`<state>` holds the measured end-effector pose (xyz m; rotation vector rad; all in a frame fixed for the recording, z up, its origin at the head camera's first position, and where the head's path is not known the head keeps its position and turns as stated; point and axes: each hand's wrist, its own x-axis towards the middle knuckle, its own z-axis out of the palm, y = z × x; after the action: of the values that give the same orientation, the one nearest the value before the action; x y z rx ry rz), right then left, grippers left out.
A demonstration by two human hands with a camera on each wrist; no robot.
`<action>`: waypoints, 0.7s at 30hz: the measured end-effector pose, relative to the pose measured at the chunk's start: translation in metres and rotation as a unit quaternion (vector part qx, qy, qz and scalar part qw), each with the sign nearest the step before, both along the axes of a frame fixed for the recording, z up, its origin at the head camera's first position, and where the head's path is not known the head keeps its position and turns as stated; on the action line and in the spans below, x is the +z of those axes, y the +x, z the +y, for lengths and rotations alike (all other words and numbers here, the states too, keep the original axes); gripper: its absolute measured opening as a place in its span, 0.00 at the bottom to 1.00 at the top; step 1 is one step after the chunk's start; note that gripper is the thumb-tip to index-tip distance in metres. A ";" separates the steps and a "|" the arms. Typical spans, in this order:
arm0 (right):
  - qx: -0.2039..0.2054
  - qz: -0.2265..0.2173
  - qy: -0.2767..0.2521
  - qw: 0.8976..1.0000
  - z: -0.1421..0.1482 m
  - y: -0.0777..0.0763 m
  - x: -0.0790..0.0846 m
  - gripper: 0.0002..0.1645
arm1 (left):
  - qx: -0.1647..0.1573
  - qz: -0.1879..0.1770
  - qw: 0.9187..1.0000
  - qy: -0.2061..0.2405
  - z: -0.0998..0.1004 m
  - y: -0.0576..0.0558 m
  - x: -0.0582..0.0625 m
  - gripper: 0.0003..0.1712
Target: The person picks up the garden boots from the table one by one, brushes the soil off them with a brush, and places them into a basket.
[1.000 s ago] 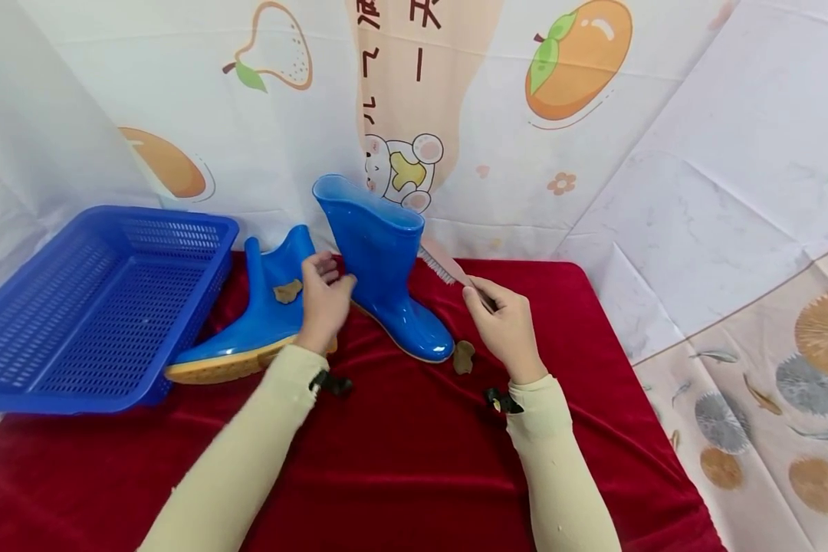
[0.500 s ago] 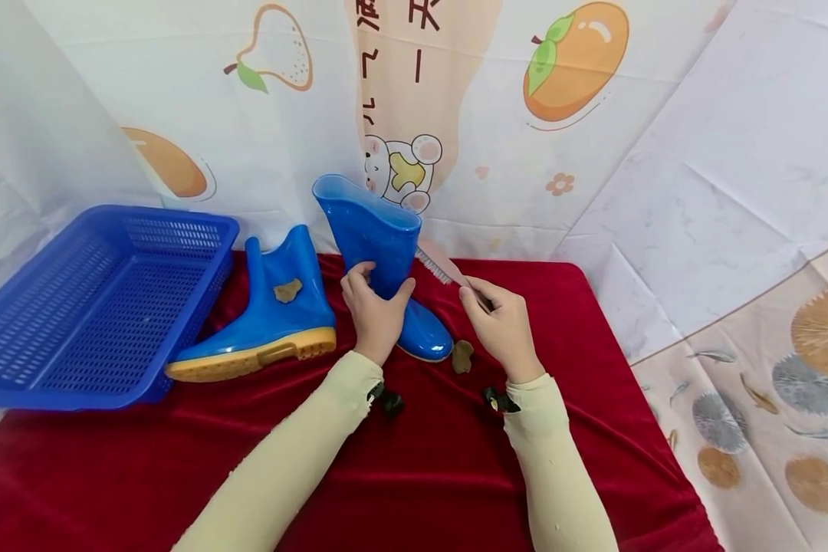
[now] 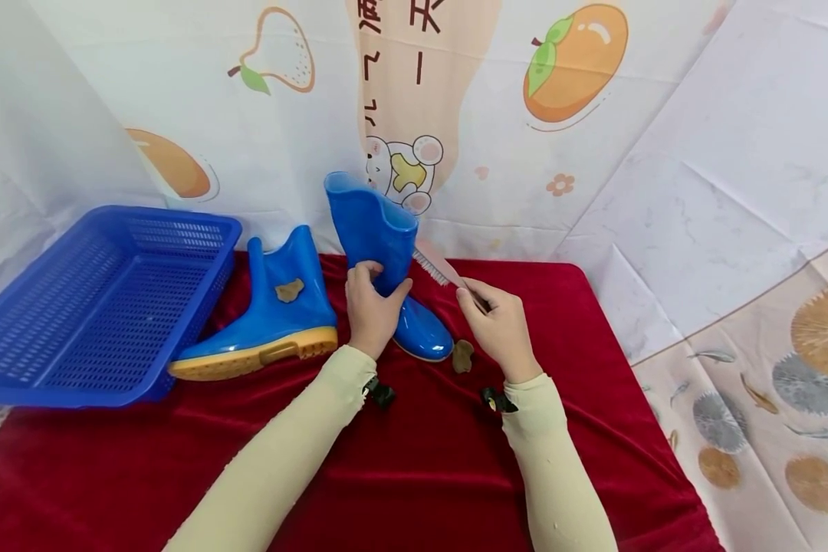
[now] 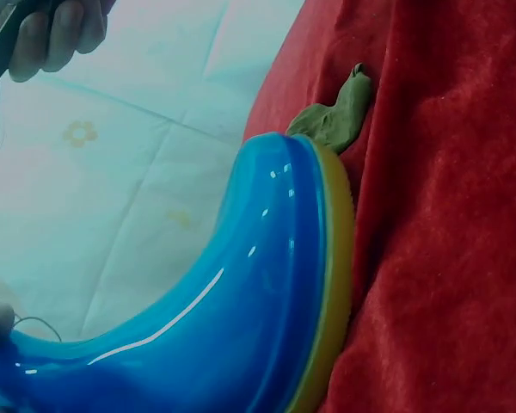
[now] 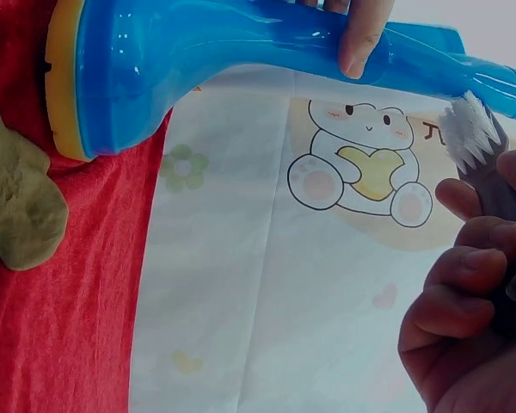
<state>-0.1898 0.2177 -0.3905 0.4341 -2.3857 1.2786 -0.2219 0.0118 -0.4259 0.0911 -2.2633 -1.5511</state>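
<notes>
The brush (image 3: 438, 264) lies between the right hand (image 3: 500, 326) and the standing boot (image 3: 376, 238). Its long axis runs slantwise from the right hand up and left to the shaft, its bristly end just beside the shaft below the rim. In the right wrist view the bristles seem to meet the shaft; whether they touch I cannot tell. The right fingers are curled closely round the handle.

The left hand (image 3: 372, 314) is the nearer to the boot: its fingers and thumb wrap the lower shaft, spread only as wide as the shaft needs. The boot stands on its sole near the back of the counter (image 3: 441, 475), its shaft rising and leaning a little left, its toe pointing right and toward the person.

Just beside the toe sits a lump (image 3: 463, 356), under the right hand's side. Beyond it, cloth runs to the counter's right edge; the widest room is on the near side. Behind, the curtain (image 3: 510, 199) hangs close to the shaft. To the left, the other boot (image 3: 283, 310) lies on its side, a second lump (image 3: 289, 290) on it, its toe up against or just beside the basket (image 3: 200, 295).
</notes>
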 end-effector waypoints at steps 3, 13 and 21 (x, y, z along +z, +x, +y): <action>0.003 -0.003 0.012 1.000 0.000 0.000 -0.002 0.16 | -0.016 -0.003 1.000 0.000 -0.002 0.000 0.002 0.23; -0.020 0.037 0.003 0.999 0.007 -0.002 -0.002 0.14 | -0.017 0.000 1.000 0.007 -0.014 0.002 0.010 0.17; -0.024 0.025 0.004 0.999 0.007 -0.003 -0.003 0.14 | -0.017 0.004 0.999 0.034 -0.028 0.001 0.020 0.16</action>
<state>-0.1930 0.2242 -0.3933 0.4045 -2.3459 1.2223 -0.2209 -0.0164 -0.4061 0.0649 -2.2162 -1.6433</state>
